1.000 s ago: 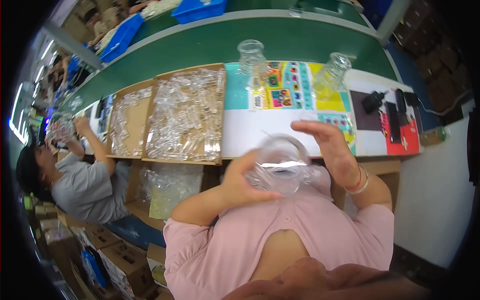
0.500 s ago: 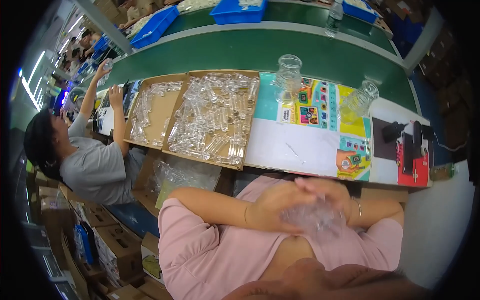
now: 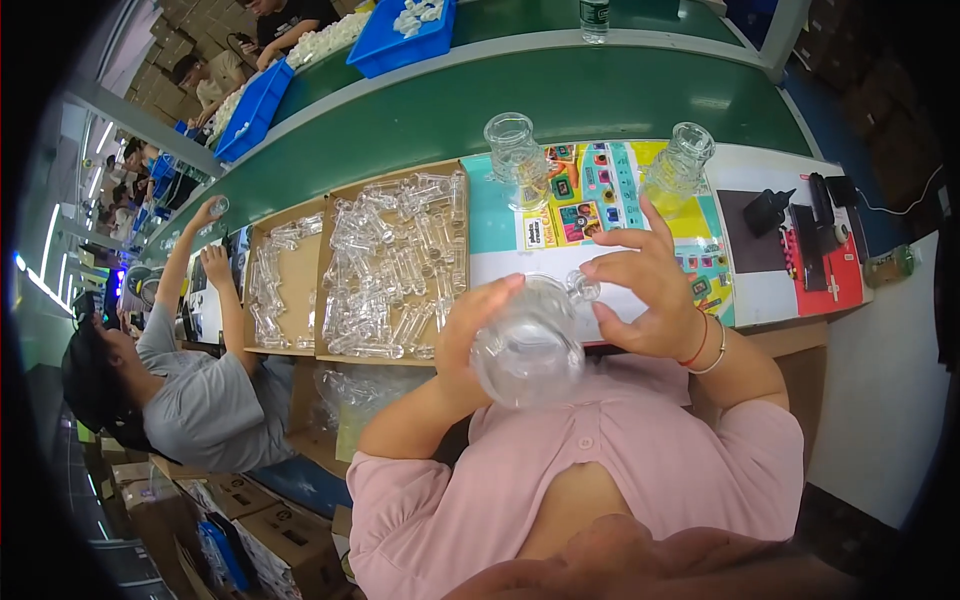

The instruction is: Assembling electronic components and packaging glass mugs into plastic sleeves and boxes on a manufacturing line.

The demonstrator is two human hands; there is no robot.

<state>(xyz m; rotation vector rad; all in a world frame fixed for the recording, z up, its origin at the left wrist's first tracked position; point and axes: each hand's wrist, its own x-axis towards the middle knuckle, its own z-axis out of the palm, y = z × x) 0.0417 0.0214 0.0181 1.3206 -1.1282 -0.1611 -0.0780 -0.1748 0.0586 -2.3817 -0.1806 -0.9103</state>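
My left hand [image 3: 478, 335] is wrapped round the side of a clear vessel [image 3: 530, 355], whose broad round end points toward me. A short clear tube with a round end [image 3: 582, 287] shows at the vessel's right side; I cannot tell whether it is joined on. My right hand [image 3: 650, 290] has its fingers spread, with thumb and forefinger apart on either side of that tube end. Two similar clear waisted vessels stand beyond my hands, one at the left [image 3: 520, 165] and one at the right [image 3: 682, 165], on a board covered with colourful prints [image 3: 625, 190].
Left of the board, cardboard trays [image 3: 322, 290] hold many clear tubes. A black bottle [image 3: 768, 212] and dark tools lie at the right. A co-worker in grey [image 3: 205, 400] sits at the left, arms over the bench. Behind runs a green conveyor surface [image 3: 400, 130] with blue bins [image 3: 405, 45].
My hands have moved up and away from my chest. They were closed together round the clear vessel; the right has come off with fingers spread, while the left keeps hold.
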